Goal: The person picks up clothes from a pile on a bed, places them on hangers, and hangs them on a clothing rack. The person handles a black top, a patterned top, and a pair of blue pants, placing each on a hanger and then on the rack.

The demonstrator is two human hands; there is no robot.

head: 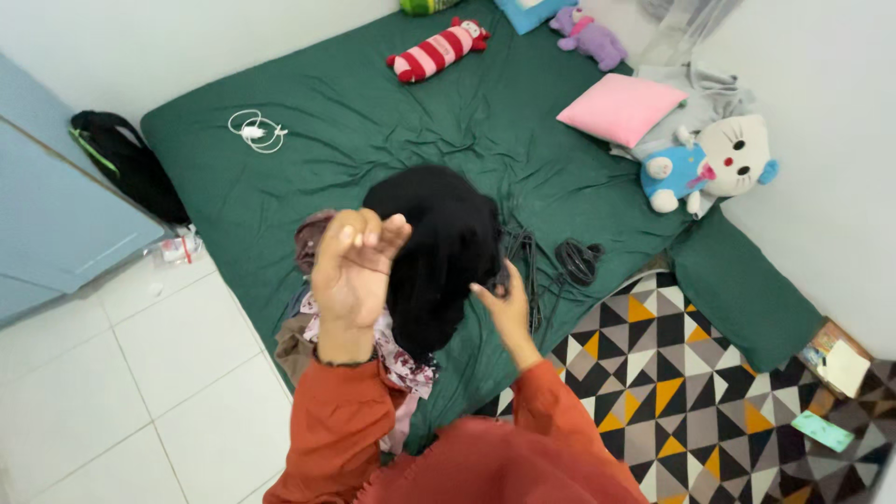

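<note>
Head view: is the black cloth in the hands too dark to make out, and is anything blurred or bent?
Head view: even, soft light, no glare; the black cloth shows almost no fold detail; the left hand and right hand look slightly soft; wide-lens bending tilts the walls and the floor tiles at the edges.

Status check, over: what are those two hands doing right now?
Left hand gripping black garment, raised over green mattress. Right hand touching its lower edge. Clothes pile beneath; black cables alongside.
</note>
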